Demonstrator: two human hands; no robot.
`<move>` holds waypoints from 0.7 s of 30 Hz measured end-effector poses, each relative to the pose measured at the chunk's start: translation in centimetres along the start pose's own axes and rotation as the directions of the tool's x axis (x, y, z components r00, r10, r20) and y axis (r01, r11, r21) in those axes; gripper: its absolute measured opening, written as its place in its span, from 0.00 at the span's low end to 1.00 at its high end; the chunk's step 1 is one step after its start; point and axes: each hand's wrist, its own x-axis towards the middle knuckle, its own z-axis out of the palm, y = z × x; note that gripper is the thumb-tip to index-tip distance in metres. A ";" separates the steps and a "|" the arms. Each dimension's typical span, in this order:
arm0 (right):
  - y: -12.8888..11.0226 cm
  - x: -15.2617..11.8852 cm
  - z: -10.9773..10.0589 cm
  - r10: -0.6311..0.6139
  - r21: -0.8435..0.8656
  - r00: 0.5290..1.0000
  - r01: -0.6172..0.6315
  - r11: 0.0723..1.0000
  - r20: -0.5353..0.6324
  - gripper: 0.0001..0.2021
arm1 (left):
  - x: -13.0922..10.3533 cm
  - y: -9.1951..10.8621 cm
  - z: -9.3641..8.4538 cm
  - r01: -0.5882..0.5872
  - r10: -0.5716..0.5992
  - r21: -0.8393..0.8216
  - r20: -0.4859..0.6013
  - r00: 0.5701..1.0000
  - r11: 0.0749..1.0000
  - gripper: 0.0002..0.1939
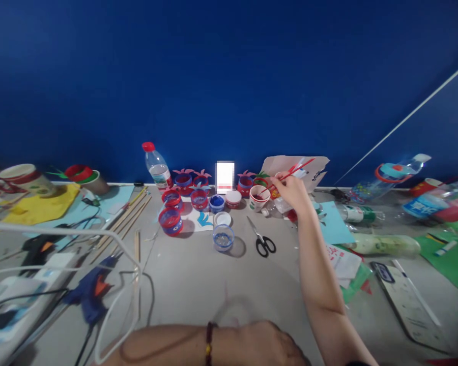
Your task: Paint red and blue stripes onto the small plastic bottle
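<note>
Closest to the camera, the left hand (273,343) rests low over the front of the surface (198,290), with a dark bracelet (209,344) on its wrist. Its fingers bend down and out of sight, so I cannot tell if it has hold of anything. Farther off, the right hand (292,192) pinches a thin red stick (299,167), maybe a paintbrush. The stick slants down to the left, and its low end goes into the cup (256,205). I think the step now is dipping or stirring, and the next move seems to call for a soft, steady grip so the cup does not tip. The cup stands upright near the blue wall (229,91), to the left of the right hand. It is white, with bits of color on its side, and its inside looks dark. I cannot tell what is in it. The stick is straight and bright red, but its tip is too small to see well. Left of the cup are a white lid (233,196) and a blue pot (216,205). Scissors (260,237) lie in front of the cup, with their black handles toward the camera.
</note>
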 end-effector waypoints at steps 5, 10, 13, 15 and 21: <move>0.0 0.4 0.5 -0.012 -0.052 0.999 0.015 0.999 0.047 0.13 | -0.2 -0.6 0.1 0.056 -0.060 -0.138 -0.023 0.998 0.989 0.09; 0.7 0.5 1.1 -0.008 -0.062 0.992 0.016 0.998 0.127 0.14 | 0.0 -0.8 0.5 0.037 -0.041 -0.197 -0.016 0.999 0.980 0.10; 1.3 0.5 1.4 -0.009 -0.096 0.986 0.025 0.995 0.165 0.13 | 0.1 -0.6 0.2 0.046 -0.050 -0.188 -0.018 0.999 0.981 0.11; 1.5 0.4 1.5 -0.034 -0.094 0.981 0.053 0.994 0.191 0.17 | 0.2 -0.5 0.0 0.043 -0.045 -0.186 -0.007 0.999 0.982 0.12; 1.5 -0.2 2.0 -0.179 0.017 0.933 0.183 0.983 0.312 0.36 | 0.3 -0.5 -0.2 0.035 -0.031 -0.140 0.026 0.999 0.990 0.10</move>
